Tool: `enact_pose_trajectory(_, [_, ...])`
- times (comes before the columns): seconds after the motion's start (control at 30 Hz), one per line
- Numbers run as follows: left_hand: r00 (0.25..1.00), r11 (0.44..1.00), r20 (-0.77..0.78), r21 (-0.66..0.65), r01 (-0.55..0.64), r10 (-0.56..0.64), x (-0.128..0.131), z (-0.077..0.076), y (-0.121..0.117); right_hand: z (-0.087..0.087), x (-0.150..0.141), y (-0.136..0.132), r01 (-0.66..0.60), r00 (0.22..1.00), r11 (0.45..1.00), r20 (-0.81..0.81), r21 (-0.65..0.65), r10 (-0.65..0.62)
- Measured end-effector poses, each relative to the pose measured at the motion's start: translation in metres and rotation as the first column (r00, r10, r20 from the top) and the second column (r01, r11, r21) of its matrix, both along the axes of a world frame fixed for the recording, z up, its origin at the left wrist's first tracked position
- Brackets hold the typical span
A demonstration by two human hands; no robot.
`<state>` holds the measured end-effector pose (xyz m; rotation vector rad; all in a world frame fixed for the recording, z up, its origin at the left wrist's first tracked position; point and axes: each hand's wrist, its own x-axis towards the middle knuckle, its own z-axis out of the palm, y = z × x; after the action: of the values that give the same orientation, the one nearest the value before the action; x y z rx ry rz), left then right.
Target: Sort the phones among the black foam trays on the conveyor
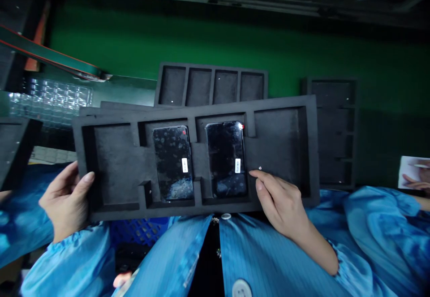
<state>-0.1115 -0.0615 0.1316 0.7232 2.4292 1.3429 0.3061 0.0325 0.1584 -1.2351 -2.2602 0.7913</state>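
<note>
Both my hands hold up a black foam tray (117, 162) with several recessed compartments. Two black-screened phones lie in its middle compartments, the left phone (173, 162) and the right phone (225, 158), each with a white label and a small red tab. My left hand (65, 200) grips the tray's left end. My right hand (282, 203) holds its lower edge, with the fingertips resting on the foam just right of the right phone. The tray's outer right compartment and its left compartment hold nothing visible.
Other black foam trays (210, 84) (336, 131) lie on a green surface (235, 50) behind. A clear plastic blister tray (50, 100) sits at upper left. A person's blue-sleeved arm (23, 216) is at left, and another person's hand (416, 180) is at right.
</note>
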Motion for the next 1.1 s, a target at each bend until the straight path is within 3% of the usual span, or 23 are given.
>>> enact_pose_trajectory(1.1, [0.997,0.997,-0.002,-0.019,-0.076,0.076,0.0007,0.0011,0.001,0.0007,-0.0018,0.0008,0.015,1.0,1.0,0.009,0.004,-0.015])
